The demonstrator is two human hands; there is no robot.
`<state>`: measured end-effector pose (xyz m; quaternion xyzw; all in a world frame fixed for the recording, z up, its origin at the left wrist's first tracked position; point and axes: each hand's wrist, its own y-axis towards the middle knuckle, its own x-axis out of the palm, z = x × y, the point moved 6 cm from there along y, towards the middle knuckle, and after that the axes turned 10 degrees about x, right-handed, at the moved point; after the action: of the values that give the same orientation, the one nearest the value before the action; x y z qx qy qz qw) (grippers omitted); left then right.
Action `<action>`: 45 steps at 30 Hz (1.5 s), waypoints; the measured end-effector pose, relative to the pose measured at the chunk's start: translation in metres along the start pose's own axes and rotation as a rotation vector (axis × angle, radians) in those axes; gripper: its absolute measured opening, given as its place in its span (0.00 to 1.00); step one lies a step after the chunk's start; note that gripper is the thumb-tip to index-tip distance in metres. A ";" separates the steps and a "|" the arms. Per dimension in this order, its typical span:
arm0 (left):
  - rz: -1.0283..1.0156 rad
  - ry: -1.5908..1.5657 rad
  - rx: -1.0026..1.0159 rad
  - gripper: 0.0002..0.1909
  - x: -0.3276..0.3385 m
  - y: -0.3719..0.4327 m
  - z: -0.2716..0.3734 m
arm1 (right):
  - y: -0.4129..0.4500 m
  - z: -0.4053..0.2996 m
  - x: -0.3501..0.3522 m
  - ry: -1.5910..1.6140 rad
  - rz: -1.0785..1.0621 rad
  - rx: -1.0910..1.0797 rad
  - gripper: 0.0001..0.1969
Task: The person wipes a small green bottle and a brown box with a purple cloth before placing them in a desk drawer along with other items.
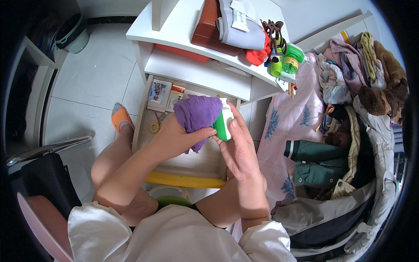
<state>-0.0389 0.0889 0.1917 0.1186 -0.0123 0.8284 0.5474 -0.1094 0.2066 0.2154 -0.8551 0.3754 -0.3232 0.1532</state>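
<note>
My left hand point(183, 134) holds a crumpled purple cloth point(198, 113), its thumb reaching the edge of a green and white plastic bottle point(226, 122). My right hand point(240, 140) grips that bottle from the right side, thumb on its white face. The cloth presses against or lies right beside the bottle's green side; the exact contact is hidden. Both are held above an open drawer point(183, 163) with a yellow front edge. Inside the drawer lie a photo card point(159, 93), a small red and white box point(176, 96) and a roll of yellow tape point(154, 127).
Above the drawer, a white desk point(176, 36) bears a brown box point(209, 31), a folded grey cloth point(242, 36), a red cloth point(258, 54) and a green bottle point(292, 60). Clothes, including a green jacket point(317, 163), heap on the right. A bin point(75, 39) stands far left.
</note>
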 end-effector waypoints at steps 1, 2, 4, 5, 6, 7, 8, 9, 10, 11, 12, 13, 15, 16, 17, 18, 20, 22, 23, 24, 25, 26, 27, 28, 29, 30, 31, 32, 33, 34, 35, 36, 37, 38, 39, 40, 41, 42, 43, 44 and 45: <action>0.018 0.071 0.019 0.21 -0.002 -0.001 -0.001 | 0.000 0.000 -0.001 0.011 0.025 -0.009 0.24; 0.019 0.073 0.019 0.21 -0.003 -0.003 -0.004 | 0.003 0.001 -0.004 0.012 0.023 -0.008 0.24; -0.027 0.315 0.187 0.22 0.000 -0.004 0.003 | 0.010 0.010 -0.013 0.200 -0.041 0.130 0.24; -0.031 0.313 0.190 0.22 0.002 -0.004 0.006 | 0.011 0.008 -0.018 0.199 -0.038 0.126 0.24; -0.070 0.414 0.211 0.23 0.005 -0.004 0.010 | 0.013 0.008 -0.021 0.265 -0.050 0.160 0.24; -0.110 0.516 0.233 0.24 0.008 -0.004 0.012 | 0.014 0.009 -0.020 0.331 -0.061 0.193 0.23; -0.108 0.517 0.231 0.24 0.008 -0.003 0.011 | 0.012 0.006 -0.020 0.315 -0.019 0.171 0.23; -0.104 0.589 0.357 0.25 0.010 0.000 0.016 | 0.010 0.004 -0.017 0.313 -0.018 0.172 0.23; -0.100 0.660 0.483 0.26 0.012 0.000 0.021 | 0.007 0.002 -0.012 0.263 -0.080 0.160 0.23; -0.099 0.658 0.483 0.26 0.011 0.000 0.024 | 0.005 0.000 -0.008 0.213 -0.141 0.148 0.23; -0.105 0.480 0.228 0.24 0.006 0.002 0.018 | 0.004 -0.001 -0.011 0.214 -0.142 0.147 0.23; -0.110 0.299 -0.025 0.23 0.003 0.001 0.010 | 0.004 -0.002 -0.016 0.054 -0.145 0.138 0.24; -0.048 0.114 -0.029 0.22 -0.001 0.001 0.017 | 0.005 -0.002 -0.021 -0.107 -0.148 0.126 0.25; 0.015 -0.071 -0.033 0.20 -0.003 0.001 0.019 | 0.005 -0.013 -0.023 -0.435 -0.065 -0.092 0.27; 0.015 -0.071 -0.032 0.20 -0.003 0.002 0.020 | 0.002 -0.024 -0.021 -0.760 0.023 -0.314 0.29; 0.021 -0.126 -0.068 0.19 -0.003 0.002 0.016 | -0.001 -0.031 -0.022 -0.870 0.079 -0.389 0.33; 0.027 -0.183 -0.104 0.18 -0.002 0.003 0.014 | 0.000 -0.036 -0.010 -0.889 -0.049 -0.497 0.33; 0.167 -0.340 -0.219 0.18 -0.006 0.000 0.008 | -0.001 -0.026 0.001 -0.742 -0.221 -0.454 0.33; 0.171 -0.339 -0.220 0.18 -0.006 -0.001 0.007 | -0.002 -0.023 0.003 -0.741 -0.224 -0.452 0.33; 0.167 -0.369 -0.205 0.18 -0.005 -0.001 0.008 | -0.002 -0.021 0.003 -0.656 -0.225 -0.397 0.32; 0.164 -0.398 -0.189 0.18 -0.004 -0.001 0.010 | -0.001 -0.019 0.003 -0.572 -0.226 -0.341 0.32; 0.164 -0.399 -0.188 0.18 -0.004 -0.001 0.009 | -0.002 -0.018 0.004 -0.574 -0.227 -0.341 0.32; 0.184 -0.340 -0.169 0.17 -0.005 -0.001 0.008 | 0.000 -0.016 0.001 -0.567 -0.186 -0.320 0.31; 0.203 -0.281 -0.149 0.16 -0.007 -0.001 0.007 | 0.001 -0.014 -0.001 -0.561 -0.145 -0.300 0.31; 0.205 -0.280 -0.149 0.16 -0.008 -0.002 0.007 | 0.002 -0.011 0.001 -0.560 -0.146 -0.299 0.31; 0.214 -0.192 -0.113 0.16 -0.010 -0.002 0.010 | 0.003 -0.008 0.001 -0.508 -0.122 -0.281 0.30; 0.222 -0.105 -0.076 0.15 -0.012 -0.003 0.014 | 0.004 -0.006 0.000 -0.456 -0.097 -0.263 0.29; 0.220 -0.105 -0.076 0.15 -0.011 -0.004 0.014 | 0.003 -0.005 0.002 -0.455 -0.096 -0.264 0.29; 0.227 -0.042 -0.039 0.16 -0.013 -0.005 0.017 | 0.002 -0.004 0.003 -0.413 -0.094 -0.240 0.29; 0.233 0.022 -0.001 0.17 -0.014 -0.007 0.020 | 0.002 -0.004 0.004 -0.371 -0.093 -0.217 0.28; 0.233 0.023 -0.001 0.17 -0.014 -0.010 0.021 | 0.003 -0.003 0.003 -0.370 -0.094 -0.217 0.28; 0.169 0.145 0.065 0.19 -0.012 -0.011 0.027 | 0.004 -0.002 -0.002 -0.364 -0.076 -0.198 0.28; 0.103 0.267 0.131 0.21 -0.009 -0.011 0.032 | 0.005 -0.001 -0.006 -0.358 -0.058 -0.178 0.28; 0.101 0.266 0.131 0.21 -0.008 -0.010 0.028 | 0.005 -0.001 -0.007 -0.358 -0.056 -0.179 0.28; 0.072 0.339 0.203 0.23 -0.006 -0.010 0.027 | 0.007 0.000 -0.010 -0.306 -0.047 -0.141 0.28; 0.042 0.412 0.275 0.25 -0.004 -0.009 0.027 | 0.008 0.001 -0.012 -0.254 -0.037 -0.104 0.28; 0.042 0.412 0.275 0.25 -0.005 -0.007 0.025 | 0.007 0.000 -0.012 -0.254 -0.037 -0.103 0.28; -0.034 0.522 0.347 0.26 0.000 -0.002 0.027 | 0.007 -0.002 -0.013 -0.231 -0.019 -0.096 0.28; -0.111 0.632 0.419 0.26 0.006 0.000 0.030 | 0.006 -0.004 -0.014 -0.208 -0.002 -0.089 0.28; -0.111 0.630 0.420 0.26 0.006 0.000 0.031 | 0.004 -0.006 -0.013 -0.210 0.000 -0.091 0.28; -0.092 0.432 0.259 0.25 0.004 0.002 0.024 | 0.002 -0.006 -0.012 -0.231 0.001 -0.087 0.28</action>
<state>-0.0375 0.0881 0.2160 0.0085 0.2164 0.8033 0.5549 -0.1208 0.2140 0.2135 -0.8922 0.3693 -0.2060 0.1585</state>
